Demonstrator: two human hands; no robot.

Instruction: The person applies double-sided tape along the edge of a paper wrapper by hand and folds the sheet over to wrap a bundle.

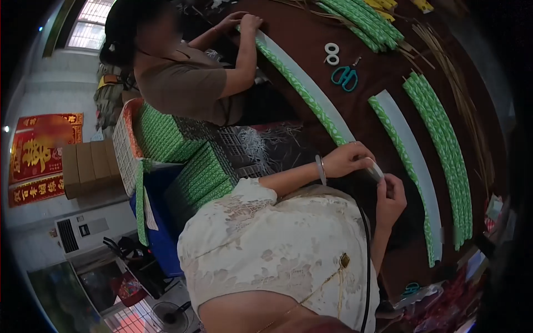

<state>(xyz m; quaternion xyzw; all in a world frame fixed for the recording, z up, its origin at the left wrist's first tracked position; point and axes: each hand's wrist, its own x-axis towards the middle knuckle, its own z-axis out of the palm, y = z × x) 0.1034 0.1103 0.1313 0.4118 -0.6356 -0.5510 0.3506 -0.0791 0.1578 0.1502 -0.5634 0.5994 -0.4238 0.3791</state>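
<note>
My left hand (pixel 351 159), with a bangle at the wrist, is closed at the near end of a long green-and-white patterned paper strip (pixel 302 91). A small whitish piece (pixel 376 171) spans the gap between my two hands. My right hand (pixel 392 198) pinches the lower end of that piece between thumb and fingers. Whether the piece is tape or the strip's own end, I cannot tell. At the strip's far end, a co-worker's hands (pixel 242 22) rest on it. A second strip (pixel 408 161) lies just right of my hands.
Several green patterned strips (pixel 441 155) lie at the right, others (pixel 366 25) at the back. Two tape rolls (pixel 332 54) and teal scissors (pixel 345 78) lie mid-table. Thin brown sticks (pixel 458 83) edge the table. A crate (pixel 130 139) of green pieces stands left, near the seated co-worker (pixel 183 83).
</note>
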